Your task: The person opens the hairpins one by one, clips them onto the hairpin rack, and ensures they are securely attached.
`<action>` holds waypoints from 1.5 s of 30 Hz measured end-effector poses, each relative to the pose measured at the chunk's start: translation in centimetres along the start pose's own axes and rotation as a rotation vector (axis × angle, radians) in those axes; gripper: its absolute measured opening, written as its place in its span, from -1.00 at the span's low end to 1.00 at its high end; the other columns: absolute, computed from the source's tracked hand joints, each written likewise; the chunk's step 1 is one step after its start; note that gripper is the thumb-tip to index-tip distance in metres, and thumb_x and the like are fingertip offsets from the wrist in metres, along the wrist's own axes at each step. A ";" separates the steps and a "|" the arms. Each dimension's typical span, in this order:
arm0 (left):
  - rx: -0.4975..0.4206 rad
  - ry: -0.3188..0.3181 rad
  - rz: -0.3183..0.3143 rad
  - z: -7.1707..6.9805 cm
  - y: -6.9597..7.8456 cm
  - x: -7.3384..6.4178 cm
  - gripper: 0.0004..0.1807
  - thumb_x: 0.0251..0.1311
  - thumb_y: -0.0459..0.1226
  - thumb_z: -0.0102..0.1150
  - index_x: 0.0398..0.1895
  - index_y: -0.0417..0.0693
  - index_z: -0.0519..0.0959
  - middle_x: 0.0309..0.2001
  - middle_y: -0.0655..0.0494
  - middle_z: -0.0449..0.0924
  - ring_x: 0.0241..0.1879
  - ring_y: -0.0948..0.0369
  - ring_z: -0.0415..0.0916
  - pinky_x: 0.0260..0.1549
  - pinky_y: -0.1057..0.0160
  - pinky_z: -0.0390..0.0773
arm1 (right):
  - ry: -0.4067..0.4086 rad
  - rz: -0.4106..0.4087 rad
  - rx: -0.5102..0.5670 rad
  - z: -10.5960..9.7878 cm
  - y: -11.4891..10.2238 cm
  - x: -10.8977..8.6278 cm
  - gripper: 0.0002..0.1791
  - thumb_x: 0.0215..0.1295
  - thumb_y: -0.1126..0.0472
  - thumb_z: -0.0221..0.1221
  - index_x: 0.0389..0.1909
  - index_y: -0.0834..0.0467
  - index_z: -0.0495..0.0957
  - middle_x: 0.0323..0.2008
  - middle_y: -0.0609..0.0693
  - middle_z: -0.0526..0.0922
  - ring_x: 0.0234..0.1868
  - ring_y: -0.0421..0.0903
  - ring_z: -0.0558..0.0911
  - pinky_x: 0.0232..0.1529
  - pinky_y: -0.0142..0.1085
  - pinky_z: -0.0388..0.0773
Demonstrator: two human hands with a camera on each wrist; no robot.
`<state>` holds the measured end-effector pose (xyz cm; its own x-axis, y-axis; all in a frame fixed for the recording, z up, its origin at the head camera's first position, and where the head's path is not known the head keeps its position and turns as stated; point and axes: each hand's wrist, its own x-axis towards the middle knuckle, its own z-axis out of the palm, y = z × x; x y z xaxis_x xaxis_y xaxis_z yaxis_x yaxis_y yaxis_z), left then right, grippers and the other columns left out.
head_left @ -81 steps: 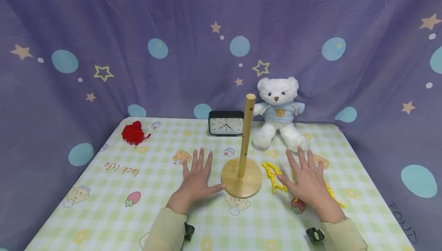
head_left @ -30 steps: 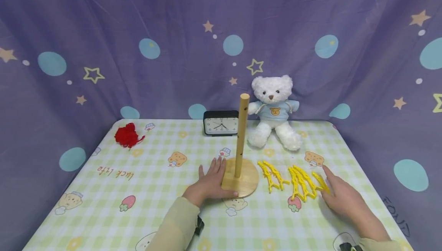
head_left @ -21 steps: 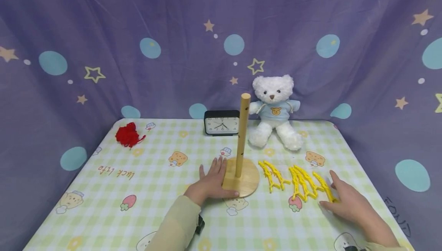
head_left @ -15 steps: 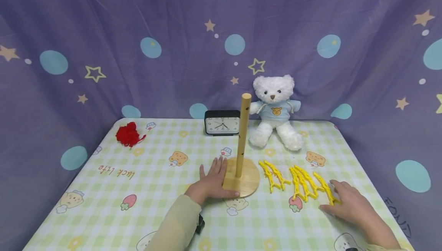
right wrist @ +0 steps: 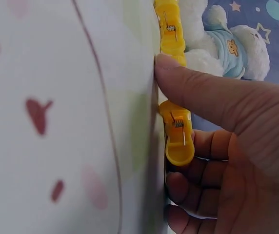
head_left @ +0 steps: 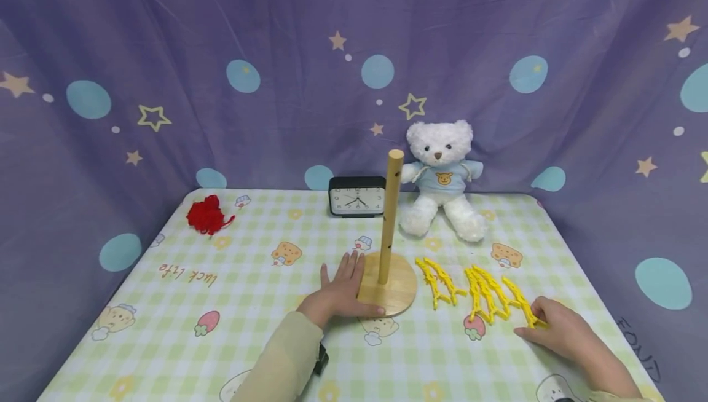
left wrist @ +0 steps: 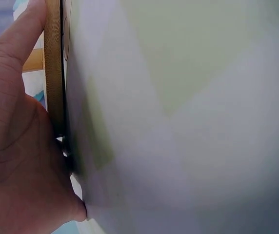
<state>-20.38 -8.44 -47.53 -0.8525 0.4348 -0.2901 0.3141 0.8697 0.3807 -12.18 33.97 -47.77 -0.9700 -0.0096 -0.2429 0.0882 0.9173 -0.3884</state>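
Note:
My left hand (head_left: 343, 291) lies with fairly straight fingers at the left side of a round wooden base (head_left: 395, 294). Its thumb runs along the near rim. A wooden pole (head_left: 390, 217) rises from that base. To the right lie several yellow plastic spring clothespins (head_left: 487, 294). My right hand (head_left: 561, 328) is low over the table at the near end of the rightmost clothespin (head_left: 519, 297). In the right wrist view, that hand's thumb is on one side of a yellow clothespin (right wrist: 178, 134) and its bent fingers on the other, with the thumb tip apart from it.
A white teddy bear (head_left: 440, 150) in a blue top sits at the back, right of a black-framed clock (head_left: 357, 198). A heap of red yarn (head_left: 207, 215) lies at the back left. A checked cloth (head_left: 249, 340) covers the table, and a purple curtain (head_left: 298, 15) hangs behind.
My left hand has moved right, onto the wooden base. My right hand has shifted right and nearer, its fingers drawing in at the rightmost clothespin's near end.

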 end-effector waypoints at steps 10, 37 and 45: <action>-0.019 0.003 0.000 0.1 -0.1 0.0 0.40 -0.13 0.48 0.16 0.57 -0.09 -0.28 0.56 -0.05 -0.45 0.52 0.02 -0.51 0.30 -0.34 -0.45 | 0.003 -0.028 0.008 0.1 0.3 -0.2 -0.42 -0.09 -0.17 0.47 -0.46 0.13 0.34 -0.58 -0.03 0.27 -0.52 -0.11 0.28 -0.46 -0.25 0.18; -0.001 -0.018 -0.019 0.1 -0.1 0.2 0.40 -0.14 0.49 0.14 0.57 -0.07 -0.29 0.56 -0.04 -0.46 0.52 0.03 -0.52 0.30 -0.33 -0.46 | 0.416 -0.155 0.228 -0.5 -4.7 -0.1 -0.57 0.29 0.10 0.29 0.11 0.19 0.50 -0.28 0.10 0.69 -0.29 0.02 0.64 -0.32 -0.12 0.58; -0.012 -0.021 -0.014 0.0 -0.1 0.2 0.40 -0.14 0.48 0.16 0.57 -0.08 -0.28 0.56 -0.04 -0.46 0.52 0.03 -0.53 0.30 -0.33 -0.47 | 0.395 -0.228 0.260 -0.3 -7.1 0.4 -0.59 0.34 0.14 0.24 0.18 0.12 0.51 -0.30 0.00 0.65 -0.31 -0.06 0.59 -0.42 -0.24 0.47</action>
<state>-20.55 -8.49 -47.67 -0.8480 0.4273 -0.3134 0.2968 0.8729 0.3872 -13.30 27.52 -44.88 -0.9782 -0.0004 0.2078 -0.1304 0.7801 -0.6119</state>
